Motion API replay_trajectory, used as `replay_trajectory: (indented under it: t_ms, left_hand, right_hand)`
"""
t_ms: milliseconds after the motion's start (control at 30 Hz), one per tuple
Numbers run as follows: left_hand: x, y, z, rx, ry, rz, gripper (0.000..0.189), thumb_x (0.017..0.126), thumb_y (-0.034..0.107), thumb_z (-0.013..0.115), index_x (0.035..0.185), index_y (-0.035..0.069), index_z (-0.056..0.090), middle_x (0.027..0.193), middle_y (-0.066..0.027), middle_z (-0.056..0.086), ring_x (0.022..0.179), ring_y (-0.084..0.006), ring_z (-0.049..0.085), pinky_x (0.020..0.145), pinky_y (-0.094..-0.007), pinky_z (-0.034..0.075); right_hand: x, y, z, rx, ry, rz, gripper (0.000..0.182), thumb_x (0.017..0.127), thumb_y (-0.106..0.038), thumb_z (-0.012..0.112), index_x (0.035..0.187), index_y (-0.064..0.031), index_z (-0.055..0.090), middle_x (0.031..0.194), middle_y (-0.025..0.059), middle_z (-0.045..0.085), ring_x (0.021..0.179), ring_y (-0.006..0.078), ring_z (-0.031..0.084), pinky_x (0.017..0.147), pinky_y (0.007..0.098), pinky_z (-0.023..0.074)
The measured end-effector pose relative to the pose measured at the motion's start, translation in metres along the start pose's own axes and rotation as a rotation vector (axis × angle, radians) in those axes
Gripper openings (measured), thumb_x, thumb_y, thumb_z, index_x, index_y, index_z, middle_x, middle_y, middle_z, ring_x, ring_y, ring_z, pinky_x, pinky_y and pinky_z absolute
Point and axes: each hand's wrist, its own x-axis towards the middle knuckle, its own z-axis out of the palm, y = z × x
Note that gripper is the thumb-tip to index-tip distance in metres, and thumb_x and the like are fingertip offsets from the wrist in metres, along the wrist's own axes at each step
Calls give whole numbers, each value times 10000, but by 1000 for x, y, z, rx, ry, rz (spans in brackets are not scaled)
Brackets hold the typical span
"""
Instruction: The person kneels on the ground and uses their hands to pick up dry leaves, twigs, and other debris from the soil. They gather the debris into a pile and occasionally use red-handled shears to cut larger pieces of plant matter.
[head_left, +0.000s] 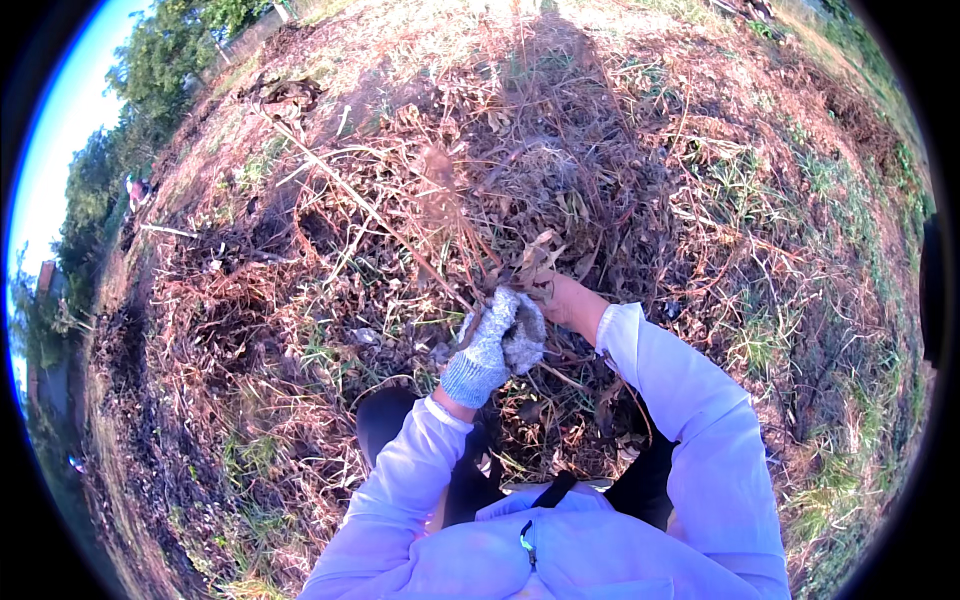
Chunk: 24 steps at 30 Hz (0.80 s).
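Note:
Before my knees, my left hand (495, 330) wears a grey knitted glove and grips a bunch of dried plant stems (466, 289). Close against it on the right is my bare right hand (564, 301), closed at the leafy part of the same bunch. Its fingertips are hidden by withered brown leaves (541, 256) and the glove. A long pale stalk (367, 208) slants from the gloved hand up to the far left. A blurred reddish-brown tuft (439, 169) stands above the hands.
Dry stems, leaf litter and grass tufts (757, 345) cover the ground around me. My dark-clad knee (384, 420) is left of the hands. A short pale stick (169, 231) lies farther left. Another person (137, 193) is far off near the trees (161, 82).

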Motion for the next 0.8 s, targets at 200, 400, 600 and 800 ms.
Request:
replay_trajectory:
  t_ms: [200, 400, 600, 800]
  left_hand:
    - [-3, 9, -29, 277, 65, 164, 323, 936, 353, 486, 909, 52, 597, 710, -43, 615, 541, -114, 549, 438, -234, 413]
    - [-8, 12, -18, -115, 8, 261, 458, 896, 510, 461, 834, 64, 546, 587, -46, 511, 456, -168, 485, 396, -293, 398]
    - [-4, -7, 7, -66, 154, 231, 494, 938, 478, 386, 745, 43, 518, 456, -5, 342, 339, -136, 315, 337, -289, 291]
    - [-13, -18, 23, -1, 293, 172, 519, 920, 544, 373, 722, 81, 501, 445, 35, 268, 371, -122, 284, 359, -284, 260]
  right_hand:
    - [14, -104, 11, -187, 269, 156, 212, 847, -210, 602, 871, 0, 586, 772, 100, 610, 726, 191, 607, 603, 327, 467]
    - [36, -80, -35, -866, 982, 132, 373, 841, -301, 546, 791, 61, 619, 791, 286, 612, 769, 434, 606, 692, 465, 491]
    - [40, -66, -61, -907, 1133, 167, 304, 835, -252, 512, 824, 16, 654, 820, 264, 622, 783, 430, 610, 709, 472, 498]
    - [40, -42, -81, -845, 1286, 115, 256, 810, -212, 534, 890, 18, 614, 822, 256, 625, 800, 426, 609, 720, 474, 494]
